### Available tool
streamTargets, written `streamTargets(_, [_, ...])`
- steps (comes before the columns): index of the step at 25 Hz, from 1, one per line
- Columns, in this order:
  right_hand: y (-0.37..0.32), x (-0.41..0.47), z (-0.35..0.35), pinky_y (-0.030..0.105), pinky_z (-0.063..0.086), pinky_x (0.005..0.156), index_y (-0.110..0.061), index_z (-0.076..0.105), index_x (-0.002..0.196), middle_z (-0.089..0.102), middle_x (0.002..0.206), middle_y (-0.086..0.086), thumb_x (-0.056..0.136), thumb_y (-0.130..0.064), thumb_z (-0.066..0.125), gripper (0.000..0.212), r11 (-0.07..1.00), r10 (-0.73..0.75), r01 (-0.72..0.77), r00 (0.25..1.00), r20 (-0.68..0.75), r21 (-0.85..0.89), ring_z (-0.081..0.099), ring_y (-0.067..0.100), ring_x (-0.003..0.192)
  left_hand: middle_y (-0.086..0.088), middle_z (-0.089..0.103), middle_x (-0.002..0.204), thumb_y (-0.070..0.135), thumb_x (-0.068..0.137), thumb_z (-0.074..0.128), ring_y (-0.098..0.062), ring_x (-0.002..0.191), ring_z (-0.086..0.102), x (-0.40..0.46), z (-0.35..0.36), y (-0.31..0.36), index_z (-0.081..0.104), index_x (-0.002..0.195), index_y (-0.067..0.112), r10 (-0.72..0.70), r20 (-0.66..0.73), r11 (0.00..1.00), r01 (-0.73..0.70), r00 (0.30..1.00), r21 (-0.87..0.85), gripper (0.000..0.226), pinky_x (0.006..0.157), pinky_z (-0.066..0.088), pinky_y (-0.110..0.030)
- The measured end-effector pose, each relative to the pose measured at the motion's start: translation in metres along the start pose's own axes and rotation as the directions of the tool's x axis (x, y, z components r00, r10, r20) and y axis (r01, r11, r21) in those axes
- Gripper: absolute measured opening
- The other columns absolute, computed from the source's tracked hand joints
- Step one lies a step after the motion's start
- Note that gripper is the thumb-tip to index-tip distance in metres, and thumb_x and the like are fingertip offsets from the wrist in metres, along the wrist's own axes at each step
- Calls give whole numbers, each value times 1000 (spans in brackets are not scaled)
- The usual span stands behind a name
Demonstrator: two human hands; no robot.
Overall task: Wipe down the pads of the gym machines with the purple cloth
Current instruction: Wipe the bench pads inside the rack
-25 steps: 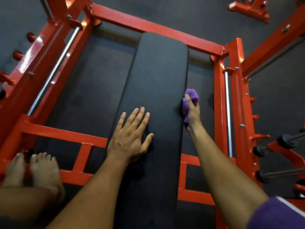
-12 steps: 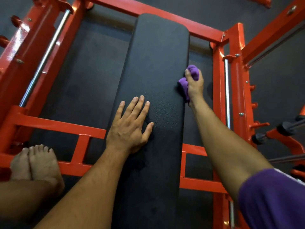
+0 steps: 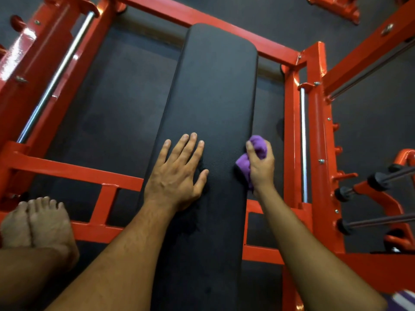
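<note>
A long black bench pad [image 3: 215,90] runs away from me inside a red machine frame. My left hand [image 3: 177,173] lies flat on the pad's middle, fingers straight and spread. My right hand [image 3: 261,164] grips the bunched purple cloth [image 3: 244,163] and holds it against the pad's right edge, level with the left hand. Part of the cloth is hidden under the fingers.
The red steel frame [image 3: 314,131] surrounds the bench, with chrome guide rods [image 3: 56,77] on the left and on the right. Black-capped pegs [image 3: 343,194] stick out at the right. Bare feet [image 3: 38,223] rest on the frame's lower left bar. Dark rubber floor lies around.
My right hand slid the cloth forward along the pad's right edge, then back toward me, now level with the left hand. The left hand stayed flat on the pad.
</note>
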State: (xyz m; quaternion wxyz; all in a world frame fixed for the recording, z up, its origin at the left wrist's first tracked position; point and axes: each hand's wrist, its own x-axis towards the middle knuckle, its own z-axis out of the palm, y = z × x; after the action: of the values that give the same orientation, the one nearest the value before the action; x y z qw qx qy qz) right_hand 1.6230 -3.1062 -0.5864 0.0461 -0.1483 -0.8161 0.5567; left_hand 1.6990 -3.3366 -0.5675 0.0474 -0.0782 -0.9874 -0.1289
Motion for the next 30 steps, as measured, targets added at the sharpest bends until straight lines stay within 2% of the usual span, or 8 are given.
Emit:
streamTargets(3, [-27,55,18,18,42,81,-9,63,116,66,108,4,94,-27,70,29,981,-126,111,988,-86,-157,62,16,96,-3,18,172,60,97,31,-18,159,14,0,0,2,24,164,19,5,69,1000,-4,998,-4,78,128,12,-51])
streamTargets(6, [-34,61,13,27,40,83,-10,55,127,56,126,15,99,-37,61,39,905,-86,102,995,57,-412,59,33,110,-1,0,174,68,94,18,-16,160,-2,5,-13,3,12,166,21,3,212,1000,2,977,-19,86,129,0,-49])
streamTargets(12, [-102,86,-7,44,49,87,-22,56,122,55,118,12,88,-35,69,38,482,-75,381,915,396,-789,60,39,109,-4,-13,173,60,104,25,-16,158,-15,-6,-28,-17,-2,165,18,132,274,989,-108,953,-99,79,125,-18,-39])
streamTargets(16, [-180,90,72,40,50,95,-24,52,137,59,130,4,77,-31,76,65,228,-266,828,559,785,-512,59,30,117,-4,-13,171,60,103,17,-17,158,-15,-8,-14,-18,-1,165,17,125,155,987,-106,980,-124,77,125,-19,-42])
streamTargets(20, [-227,93,204,41,52,94,-31,45,142,56,138,-4,75,-47,70,73,-49,-1,969,241,970,-241,57,23,121,-5,-12,172,57,107,23,-19,158,-17,-7,-11,-19,-1,164,15,137,104,975,-116,985,-188,75,127,-16,-45])
streamTargets(22, [-226,98,242,45,49,93,-35,52,130,60,129,-6,79,-59,64,57,-182,176,959,248,953,-216,58,22,118,-7,-11,172,57,107,24,-20,159,-16,-8,-7,-18,0,164,14,139,101,970,-115,985,-214,76,127,-15,-46])
streamTargets(26, [-204,78,269,50,38,95,-24,58,93,57,100,3,88,-72,38,52,-471,450,856,439,778,-211,60,31,107,-9,-10,173,57,107,26,-22,159,-15,-5,-7,-20,1,164,13,142,109,970,-117,984,-212,77,127,-16,-46])
streamTargets(30, [-182,27,259,45,48,90,-25,56,93,62,97,0,91,-75,40,53,-336,521,940,246,817,-69,61,28,92,-9,-3,173,53,108,28,-22,160,-9,-8,-15,-22,8,165,12,202,123,963,-175,972,-204,73,125,-15,-47])
